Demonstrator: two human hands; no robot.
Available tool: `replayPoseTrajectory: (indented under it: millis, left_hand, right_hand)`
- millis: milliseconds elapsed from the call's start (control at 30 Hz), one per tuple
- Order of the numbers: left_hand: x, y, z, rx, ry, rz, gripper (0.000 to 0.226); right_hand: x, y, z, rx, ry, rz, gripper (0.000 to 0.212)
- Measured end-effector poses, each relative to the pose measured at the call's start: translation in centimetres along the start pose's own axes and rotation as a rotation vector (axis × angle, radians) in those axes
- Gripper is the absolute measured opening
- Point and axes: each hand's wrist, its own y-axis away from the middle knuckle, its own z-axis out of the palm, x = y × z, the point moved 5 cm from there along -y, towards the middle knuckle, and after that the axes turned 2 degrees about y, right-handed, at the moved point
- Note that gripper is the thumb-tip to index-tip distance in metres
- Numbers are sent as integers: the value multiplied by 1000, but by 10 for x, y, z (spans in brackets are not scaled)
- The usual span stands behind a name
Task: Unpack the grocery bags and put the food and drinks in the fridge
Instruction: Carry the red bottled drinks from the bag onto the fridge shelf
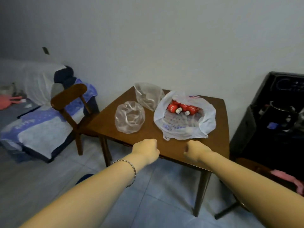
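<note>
Lying just beyond the right hand (195, 150), white bag (184, 131) holds bottles (181, 108).

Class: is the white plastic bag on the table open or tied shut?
Open: the white bag gapes wide, red bottles visible inside.

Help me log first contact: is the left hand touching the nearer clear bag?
Apart. Head view shows bare tabletop between left hand and nearer clear bag.

White lettering on red bottles (180, 107), blue print on white bag (210, 119): both illegible.
</note>
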Motion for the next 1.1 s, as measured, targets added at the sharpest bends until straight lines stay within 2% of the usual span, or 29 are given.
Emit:
replayPoseTrajectory:
  millis: [100, 267, 367, 433, 600, 700, 767, 867, 933, 1100]
  left_hand:
    - [20, -60, 7, -29, -19, 77, 24]
    - [45, -175, 33, -22, -37, 176, 24]
    - [56, -233, 40, 3, -57, 239, 23]
    - [61, -269, 37, 40, -117, 286, 21]
    - [60, -363, 23, 127, -240, 305, 34]
    - [60, -417, 27, 161, -382, 409, 29]
    - [59, -458, 31, 173, -463, 471, 37]
    - [54, -514, 42, 116, -585, 508, 55]
    - [47, -552, 51, 11, -686, 503, 66]
    - [38, -631, 50, -134, -807, 525, 92]
  right_hand:
    - [26, -47, -12, 52, -86, 52, 24]
    - [64, -146, -32, 161, -105, 25, 23]
    - [75, -203, -59, 336, 122, -127, 27]
    - [78, -239, -77, 386, 327, -201, 36]
    - [89, -339, -103, 272, 593, -298, 53]
    - [103, -392, -101, 190, 778, -349, 62]
    - [116, -424, -100, 125, 852, -317, 69]
    - [139, -463, -114, 94, 757, -152, 75]
    - [157, -487, -129, 104, 715, -56, 79]
    - [199, -536, -145, 50, 685, 10, 85]
